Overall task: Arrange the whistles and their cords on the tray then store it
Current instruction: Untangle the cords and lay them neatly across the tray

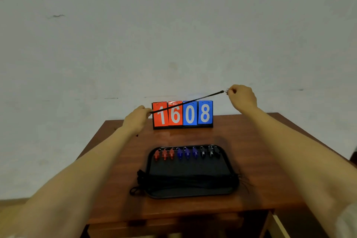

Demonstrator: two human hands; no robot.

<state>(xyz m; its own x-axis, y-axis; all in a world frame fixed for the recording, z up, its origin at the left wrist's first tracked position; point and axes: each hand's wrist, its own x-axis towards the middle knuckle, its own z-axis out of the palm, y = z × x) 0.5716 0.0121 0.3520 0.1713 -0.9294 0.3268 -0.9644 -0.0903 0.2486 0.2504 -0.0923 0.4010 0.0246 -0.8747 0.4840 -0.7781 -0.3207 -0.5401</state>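
Vanishing into left hand [138, 117], taut cord [187, 101]; bundled cords [189, 180] indistinct on tray [190, 166].

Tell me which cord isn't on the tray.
The cord stretched between the left hand and right hand; the other cords lie bundled across the tray.

Between your left hand [136, 117] and right hand [241, 98] the cord [189, 101] looks matt, woven, its ring [227, 90] metal; below them the wooden worktop [270, 160] is glossy, the tray [188, 167] matt.
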